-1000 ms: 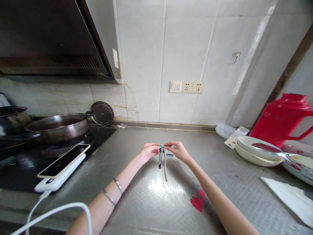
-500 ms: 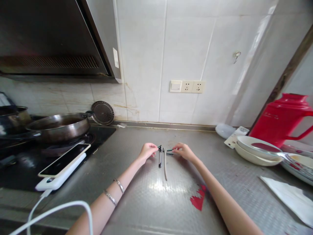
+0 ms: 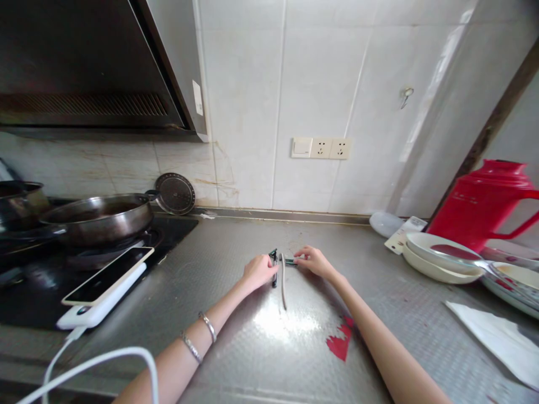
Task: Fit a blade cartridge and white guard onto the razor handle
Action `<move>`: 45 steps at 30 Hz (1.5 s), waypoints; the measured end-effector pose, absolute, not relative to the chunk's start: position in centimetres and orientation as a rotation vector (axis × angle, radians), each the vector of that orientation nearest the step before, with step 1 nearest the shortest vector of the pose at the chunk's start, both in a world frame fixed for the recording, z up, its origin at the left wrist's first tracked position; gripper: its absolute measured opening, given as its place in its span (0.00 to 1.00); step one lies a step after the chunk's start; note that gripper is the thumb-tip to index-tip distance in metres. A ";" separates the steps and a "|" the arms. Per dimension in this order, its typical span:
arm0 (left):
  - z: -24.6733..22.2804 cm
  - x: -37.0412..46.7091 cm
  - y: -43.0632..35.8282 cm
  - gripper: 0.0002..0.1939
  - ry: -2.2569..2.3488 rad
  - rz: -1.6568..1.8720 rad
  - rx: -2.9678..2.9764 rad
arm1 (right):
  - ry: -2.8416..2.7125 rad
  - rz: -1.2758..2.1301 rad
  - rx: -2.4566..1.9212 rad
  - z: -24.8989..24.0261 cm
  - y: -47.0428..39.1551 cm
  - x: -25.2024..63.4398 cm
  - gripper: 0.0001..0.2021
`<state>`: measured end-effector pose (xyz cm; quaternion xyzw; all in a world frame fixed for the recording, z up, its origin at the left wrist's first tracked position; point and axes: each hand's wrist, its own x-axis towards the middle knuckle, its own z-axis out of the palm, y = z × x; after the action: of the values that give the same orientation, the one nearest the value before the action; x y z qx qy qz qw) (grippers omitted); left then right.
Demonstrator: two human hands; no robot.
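Note:
My left hand (image 3: 259,272) is closed, its fingertips at the side of a slim dark rod-like piece (image 3: 274,282) with a green-black crosspiece at its top end. My right hand (image 3: 314,261) has its thumb and fingertips pinched at the right end of a short, thin dark-green piece (image 3: 289,262). Between the two hands a pale, slightly curved cord-like strip (image 3: 284,286) lies lengthwise on the metal countertop (image 3: 236,348). What exactly the dark pieces are is too small to tell.
A torn red scrap (image 3: 340,343) lies near my right forearm. On the left are a phone (image 3: 109,275) on a white power bank (image 3: 103,303) with a cable, and a steel pan (image 3: 101,221). Stacked bowls (image 3: 442,266), a red thermos (image 3: 484,205) and white paper (image 3: 497,339) are on the right.
My left hand has shifted slightly right and down, from the green top end to the rod's side. My right hand stays nearly in place, the dark-green piece still at its fingertips.

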<state>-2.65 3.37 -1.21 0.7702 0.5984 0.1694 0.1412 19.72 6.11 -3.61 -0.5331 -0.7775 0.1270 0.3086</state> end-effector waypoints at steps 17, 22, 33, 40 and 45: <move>0.0 -0.9 1.3 0.17 1.845 0.148 2.423 | -1.990 0.263 -1.360 -2.6 5.7 19.1 0.14; 0.3 -0.9 1.2 0.16 1.866 0.187 2.379 | -1.845 0.394 -1.350 -2.4 5.7 17.8 0.15; 0.6 -0.9 1.0 0.17 1.750 0.576 2.411 | -1.360 1.062 -1.243 -0.9 3.9 12.0 0.18; 0.6 -1.0 0.8 0.19 1.704 0.638 2.448 | -1.337 0.975 -1.298 -0.2 4.2 12.9 0.13; 0.1 -0.9 0.8 0.19 1.729 0.449 2.447 | -1.512 0.620 -1.513 -0.1 4.4 18.1 0.15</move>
<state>-0.93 0.80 0.15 0.8064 0.5698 0.1479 0.0557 18.13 4.41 -0.12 -0.6097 -0.6090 0.2498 0.4415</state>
